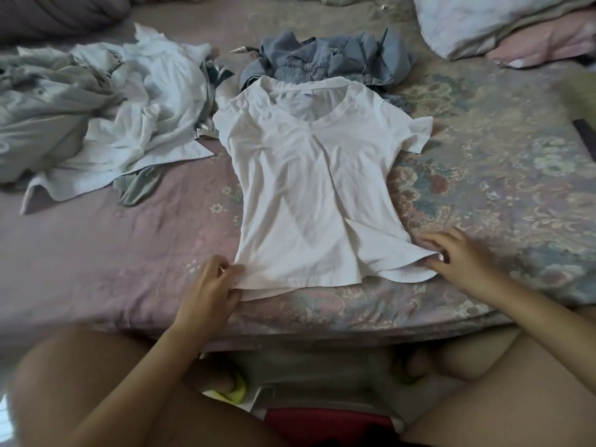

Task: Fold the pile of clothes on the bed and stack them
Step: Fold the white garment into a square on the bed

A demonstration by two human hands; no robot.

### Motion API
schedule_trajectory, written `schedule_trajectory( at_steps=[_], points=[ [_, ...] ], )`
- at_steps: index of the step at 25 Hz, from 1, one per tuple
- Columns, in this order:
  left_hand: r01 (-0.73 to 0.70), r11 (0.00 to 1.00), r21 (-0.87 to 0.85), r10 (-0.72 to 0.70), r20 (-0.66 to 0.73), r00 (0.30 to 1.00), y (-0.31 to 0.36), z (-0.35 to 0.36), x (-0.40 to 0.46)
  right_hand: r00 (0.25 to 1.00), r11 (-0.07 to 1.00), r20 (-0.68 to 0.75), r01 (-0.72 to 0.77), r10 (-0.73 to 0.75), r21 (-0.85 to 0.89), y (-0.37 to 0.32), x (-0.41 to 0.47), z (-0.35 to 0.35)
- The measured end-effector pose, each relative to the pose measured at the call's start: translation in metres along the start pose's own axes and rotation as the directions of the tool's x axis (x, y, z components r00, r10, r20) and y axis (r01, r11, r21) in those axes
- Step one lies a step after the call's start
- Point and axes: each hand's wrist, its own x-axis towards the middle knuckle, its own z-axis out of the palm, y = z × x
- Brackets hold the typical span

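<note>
A white V-neck T-shirt (309, 188) lies spread flat, front up, in the middle of the bed (483, 188), its hem toward me. My left hand (209, 288) pinches the hem's left corner between thumb and fingers. My right hand (458, 256) pinches the hem's right corner, its other fingers spread over the bedspread. A loose pile of white and grey clothes (106, 117) lies to the left of the shirt. A crumpled blue denim garment (325, 59) sits just behind the shirt's collar.
Pillows and bedding (483, 24) lie at the far right, and a dark quilt (58, 11) at the far left. A dark flat object (585, 133) sits at the right edge. The bed's near edge runs just beyond my knees.
</note>
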Motion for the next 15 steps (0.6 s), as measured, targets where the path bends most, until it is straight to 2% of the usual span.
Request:
schedule_trajectory(
  at_steps=[2, 3, 5, 7, 8, 9, 10, 12, 14, 15],
  points=[
    [0.068, 0.996, -0.053, -0.066, 0.041, 0.997, 0.005, 0.001, -0.007, 0.99, 0.995, 0.101, -0.102, 0.1, 0.01, 0.002, -0.009, 0.012],
    [0.093, 0.992, -0.091, -0.088, 0.053, 0.995, 0.009, 0.0, -0.008, 0.992, 0.992, 0.075, -0.109, 0.104, 0.059, -0.003, -0.014, 0.016],
    [0.28, 0.93, -0.237, -0.276, 0.049, 0.96, 0.019, -0.01, -0.004, 0.988, 0.976, -0.114, -0.081, 0.106, 0.202, -0.009, -0.019, 0.016],
    [0.457, 0.769, -0.447, -0.511, -0.002, 0.859, 0.022, -0.026, 0.003, 0.933, 0.928, -0.308, -0.062, 0.185, 0.368, -0.011, -0.021, 0.004],
    [0.51, 0.697, -0.504, -0.592, -0.002, 0.806, 0.022, -0.033, 0.002, 0.909, 0.922, -0.369, -0.038, 0.192, 0.386, -0.008, -0.024, -0.001],
    [0.553, 0.677, -0.485, -0.625, 0.017, 0.78, 0.018, -0.038, 0.001, 0.895, 0.937, -0.413, -0.016, 0.17, 0.35, -0.004, -0.027, -0.005],
    [0.58, 0.725, -0.371, -0.608, 0.052, 0.793, 0.012, -0.04, -0.004, 0.894, 0.965, -0.431, -0.002, 0.119, 0.264, 0.006, -0.031, -0.007],
    [0.496, 0.867, -0.058, -0.482, 0.16, 0.861, 0.003, -0.04, -0.014, 0.932, 1.0, -0.361, 0.01, -0.005, 0.011, 0.025, -0.039, -0.003],
    [0.31, 0.95, 0.031, -0.31, 0.199, 0.93, 0.0, -0.034, -0.024, 0.945, 0.925, -0.234, 0.138, -0.231, -0.355, 0.042, -0.045, 0.01],
    [0.262, 0.965, 0.02, -0.26, 0.219, 0.941, 0.001, -0.029, -0.027, 0.914, 0.854, -0.186, 0.244, -0.361, -0.46, 0.046, -0.045, 0.013]
  ],
)
